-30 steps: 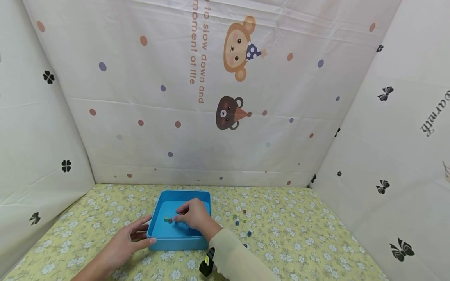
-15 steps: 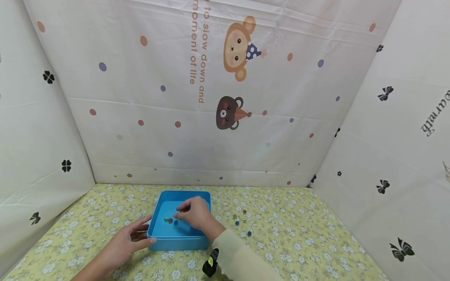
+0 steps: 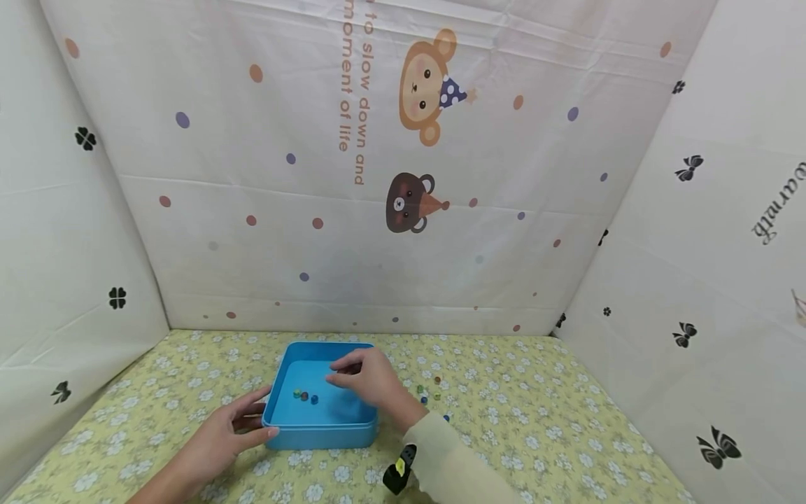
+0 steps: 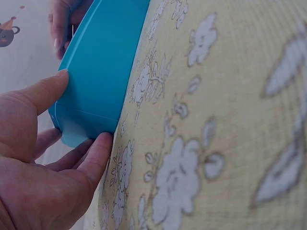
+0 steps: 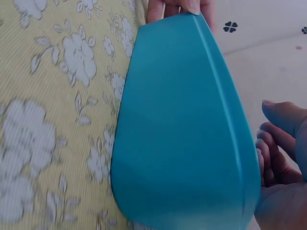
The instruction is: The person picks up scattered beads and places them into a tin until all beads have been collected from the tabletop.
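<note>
A square blue plastic box sits on the flowered cloth. My left hand grips its near left corner, thumb at the front rim and fingers along the side, as the left wrist view shows the hand doing. Three small glass marbles lie in a row on the box floor: a greenish one, a brown one and a blue one. Above the box's right part hovers my right hand, with nothing visible between thumb and loosely bent fingers.
Several more marbles lie on the cloth right of the box, among them an orange-brown one, a green one and a blue one. The right forearm partly covers another blue marble. Printed white sheets enclose the table.
My right hand has let go of the blue marble on the box floor, then lifted and moved right toward the right rim. The left hand has stayed on the box.
</note>
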`<action>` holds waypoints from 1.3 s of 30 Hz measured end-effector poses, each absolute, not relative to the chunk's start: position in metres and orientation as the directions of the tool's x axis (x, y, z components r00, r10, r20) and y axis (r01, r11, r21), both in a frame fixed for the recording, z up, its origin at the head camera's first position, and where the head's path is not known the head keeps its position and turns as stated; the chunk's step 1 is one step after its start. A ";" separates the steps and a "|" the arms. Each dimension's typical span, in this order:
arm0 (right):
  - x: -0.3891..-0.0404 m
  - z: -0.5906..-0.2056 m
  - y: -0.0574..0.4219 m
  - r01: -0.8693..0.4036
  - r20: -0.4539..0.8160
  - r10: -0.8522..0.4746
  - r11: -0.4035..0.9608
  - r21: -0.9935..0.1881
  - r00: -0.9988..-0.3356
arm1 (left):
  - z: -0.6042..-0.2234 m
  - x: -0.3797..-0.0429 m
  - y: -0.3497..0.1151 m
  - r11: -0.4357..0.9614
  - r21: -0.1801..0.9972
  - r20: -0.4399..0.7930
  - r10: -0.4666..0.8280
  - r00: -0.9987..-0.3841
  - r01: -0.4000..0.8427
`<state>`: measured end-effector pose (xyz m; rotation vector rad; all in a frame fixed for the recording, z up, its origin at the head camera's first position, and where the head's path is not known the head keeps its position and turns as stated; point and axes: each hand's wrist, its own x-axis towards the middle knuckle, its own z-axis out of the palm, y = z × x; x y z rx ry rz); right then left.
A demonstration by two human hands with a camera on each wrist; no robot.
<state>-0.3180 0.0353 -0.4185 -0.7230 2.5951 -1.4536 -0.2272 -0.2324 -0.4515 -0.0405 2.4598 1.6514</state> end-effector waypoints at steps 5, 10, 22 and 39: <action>-0.315 -0.416 0.049 -0.386 0.203 -0.425 0.406 -0.828 -0.882 | -0.453 -0.226 -0.232 0.362 0.921 -0.174 0.062 -0.983 -0.141; -0.313 -0.415 0.064 -0.393 0.254 -0.385 0.342 -0.854 -0.887 | -0.453 -0.225 -0.232 0.360 0.922 -0.177 0.057 -0.983 -0.145; -0.305 -0.419 0.105 -0.444 0.336 -0.354 0.291 -0.847 -0.873 | -0.453 -0.227 -0.232 0.366 0.920 -0.177 0.075 -0.981 -0.138; -0.292 -0.431 0.154 -0.319 0.245 -0.259 0.304 -0.897 -0.934 | -0.453 -0.228 -0.232 0.367 0.919 -0.185 0.081 -0.979 -0.143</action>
